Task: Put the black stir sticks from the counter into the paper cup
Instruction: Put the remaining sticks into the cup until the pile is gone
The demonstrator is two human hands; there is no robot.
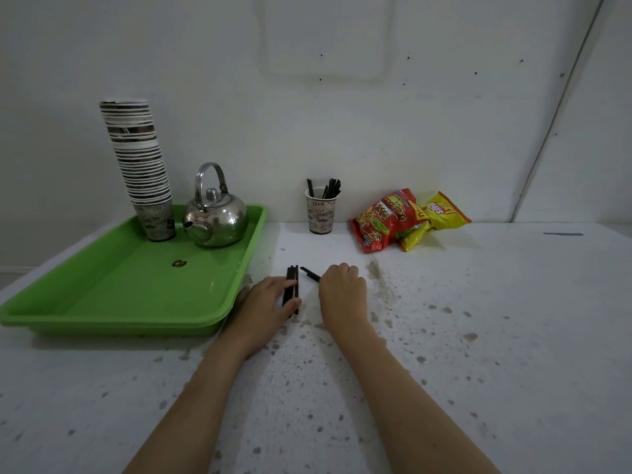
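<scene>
**Both hands on the loose stir sticks**

On the speckled white surface [478, 336] a small bundle of black stir sticks [292, 285] lay side by side, pointing away from the person, just beside the right edge of the green tray [102, 302]. The left hand [266, 302] rested over the bundle from the left, its fingers and thumb curled round the sticks near their nearer ends, the far ends poking out beyond the fingers. Just to the right, the right hand [342, 289] lay knuckles up with its fingers curled under, gripping a single stir stick [309, 273] whose tip jutted out to the left toward the bundle.

Further back, against the wall, stood the paper cup [320, 213], upright and printed with dark lettering, well apart from both hands. Several black sticks [332, 188] already stood in it, leaning against its rim.

On the tray sat a tall stack of paper cups [140, 159] at the far left and a shiny metal kettle [215, 217] beside it, handle raised. To the right of the cup lay a red snack packet [379, 220] and a yellow snack packet [437, 213], overlapping one another.
</scene>
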